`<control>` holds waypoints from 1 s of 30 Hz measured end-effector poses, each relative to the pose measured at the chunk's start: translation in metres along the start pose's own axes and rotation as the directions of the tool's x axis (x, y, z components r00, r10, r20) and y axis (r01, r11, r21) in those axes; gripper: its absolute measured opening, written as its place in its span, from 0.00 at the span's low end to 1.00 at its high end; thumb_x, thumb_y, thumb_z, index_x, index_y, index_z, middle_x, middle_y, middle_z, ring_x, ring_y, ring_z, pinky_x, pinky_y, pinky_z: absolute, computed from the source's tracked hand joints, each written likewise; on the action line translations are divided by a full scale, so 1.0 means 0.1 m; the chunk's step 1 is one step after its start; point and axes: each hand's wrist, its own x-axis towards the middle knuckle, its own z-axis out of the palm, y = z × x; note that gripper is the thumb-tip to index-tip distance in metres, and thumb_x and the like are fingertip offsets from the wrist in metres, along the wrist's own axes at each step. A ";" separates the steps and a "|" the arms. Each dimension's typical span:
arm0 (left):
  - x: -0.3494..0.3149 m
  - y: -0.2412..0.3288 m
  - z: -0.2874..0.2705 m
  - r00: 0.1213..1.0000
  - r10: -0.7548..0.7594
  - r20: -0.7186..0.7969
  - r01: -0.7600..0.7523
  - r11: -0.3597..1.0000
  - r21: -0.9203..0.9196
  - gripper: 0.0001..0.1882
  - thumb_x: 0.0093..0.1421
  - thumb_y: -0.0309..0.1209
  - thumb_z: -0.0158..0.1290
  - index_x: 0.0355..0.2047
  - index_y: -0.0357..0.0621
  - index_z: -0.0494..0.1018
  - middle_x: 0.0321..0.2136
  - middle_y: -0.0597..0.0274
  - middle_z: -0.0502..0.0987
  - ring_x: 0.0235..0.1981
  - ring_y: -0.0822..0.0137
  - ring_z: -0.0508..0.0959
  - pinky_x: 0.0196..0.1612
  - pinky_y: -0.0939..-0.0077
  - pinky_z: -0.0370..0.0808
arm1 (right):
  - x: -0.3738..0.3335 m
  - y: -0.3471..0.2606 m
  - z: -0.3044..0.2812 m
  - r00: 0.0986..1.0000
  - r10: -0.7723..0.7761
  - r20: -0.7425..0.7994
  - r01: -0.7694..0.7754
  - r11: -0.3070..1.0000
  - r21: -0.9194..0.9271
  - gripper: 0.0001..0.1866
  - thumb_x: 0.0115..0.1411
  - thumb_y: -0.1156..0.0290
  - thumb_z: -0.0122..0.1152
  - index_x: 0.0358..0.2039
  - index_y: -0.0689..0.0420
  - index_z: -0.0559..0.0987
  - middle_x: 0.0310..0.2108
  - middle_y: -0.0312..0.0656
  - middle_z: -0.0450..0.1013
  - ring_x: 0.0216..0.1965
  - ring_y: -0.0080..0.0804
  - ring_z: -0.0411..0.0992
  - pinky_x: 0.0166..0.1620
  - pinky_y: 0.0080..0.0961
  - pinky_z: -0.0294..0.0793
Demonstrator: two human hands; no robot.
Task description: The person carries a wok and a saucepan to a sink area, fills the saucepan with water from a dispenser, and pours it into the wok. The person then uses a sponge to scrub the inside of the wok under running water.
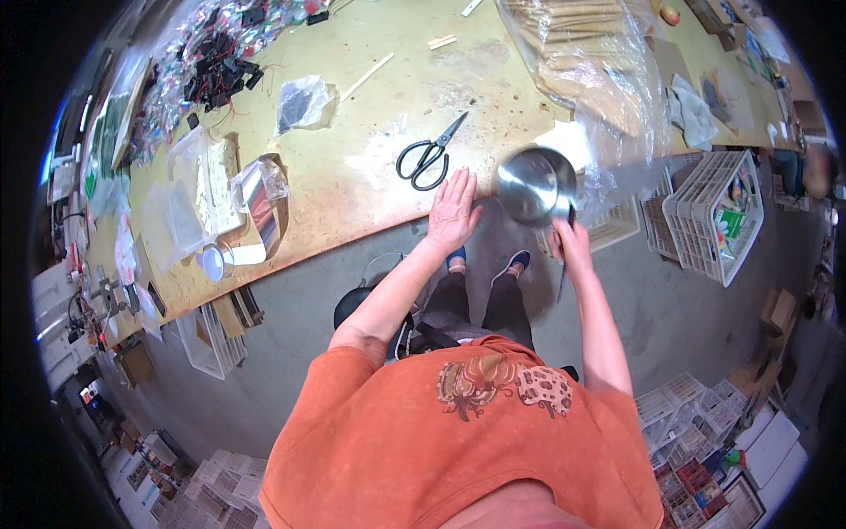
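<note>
1. The left hand (453,212) is held flat, palm down, at the near edge of the pale yellow, stained table (352,189); its fingers lie nearly together and straight, the thumb slightly apart, holding nothing. Whether it presses on the surface, I cannot tell.
2. The right hand (573,245) has its fingers curled around the dark handle of a round, shiny silvery metal pan (534,185).
3. The pan is at the table's near edge, right of the left hand and apart from it; its smooth, reflective surface is blurred.
4. Just beyond the left fingertips lie black-handled scissors with dark metal blades (443,140), their looped grips toward the person.
5. Farther off rests a crinkled clear plastic bag with dark contents (306,104).
6. At the far right, creased brown sheets (589,62) lie under glossy, wrinkled clear plastic film (636,115).
7. A white slatted plastic crate (690,216) stands at the right.
</note>
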 end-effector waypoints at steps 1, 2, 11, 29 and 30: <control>0.03 -0.01 0.00 0.999 0.031 -0.038 -0.033 0.998 -0.056 0.34 0.51 0.30 0.54 0.59 0.40 0.56 0.60 0.48 0.56 0.63 0.53 0.55 0.63 0.60 0.50 | -0.19 0.14 -0.10 1.000 0.019 0.014 -0.020 0.999 0.049 0.16 0.56 0.59 0.53 0.17 0.55 0.69 0.12 0.33 0.64 0.10 0.18 0.60 0.14 0.18 0.54; 0.08 -0.03 -0.02 0.995 0.060 -0.085 -0.071 0.989 -0.130 0.34 0.50 0.29 0.54 0.58 0.40 0.57 0.59 0.48 0.57 0.62 0.53 0.56 0.62 0.59 0.51 | -0.36 0.29 -0.19 0.995 0.099 -0.033 -0.096 0.993 0.074 0.17 0.56 0.58 0.53 0.17 0.55 0.68 0.12 0.33 0.63 0.10 0.18 0.60 0.13 0.17 0.54; 0.89 -0.44 -0.06 0.939 -0.250 -0.237 0.299 0.934 0.196 0.30 0.47 0.32 0.58 0.52 0.46 0.64 0.45 0.59 0.69 0.46 0.57 0.68 0.46 0.57 0.64 | -0.76 1.23 -0.39 0.961 0.265 -0.083 -0.260 0.963 0.069 0.17 0.54 0.59 0.55 0.13 0.50 0.64 0.12 0.34 0.65 0.10 0.21 0.63 0.12 0.16 0.52; 1.71 0.69 0.84 0.956 0.291 -0.043 -0.292 0.956 -0.021 0.21 0.49 0.31 0.56 0.44 0.43 0.70 0.45 0.51 0.71 0.47 0.51 0.69 0.50 0.63 0.67 | -0.73 1.67 -0.21 0.968 0.249 0.034 -0.248 0.968 -0.020 0.19 0.55 0.60 0.56 0.14 0.59 0.71 0.11 0.35 0.67 0.11 0.22 0.65 0.17 0.21 0.63; 1.80 0.75 0.93 0.965 0.260 -0.035 -0.260 0.966 -0.002 0.21 0.49 0.32 0.57 0.45 0.43 0.69 0.45 0.52 0.72 0.47 0.52 0.69 0.49 0.63 0.68 | -0.75 1.67 -0.21 0.971 0.239 0.031 -0.238 0.971 -0.031 0.19 0.55 0.60 0.56 0.14 0.59 0.71 0.10 0.35 0.67 0.11 0.22 0.65 0.17 0.21 0.63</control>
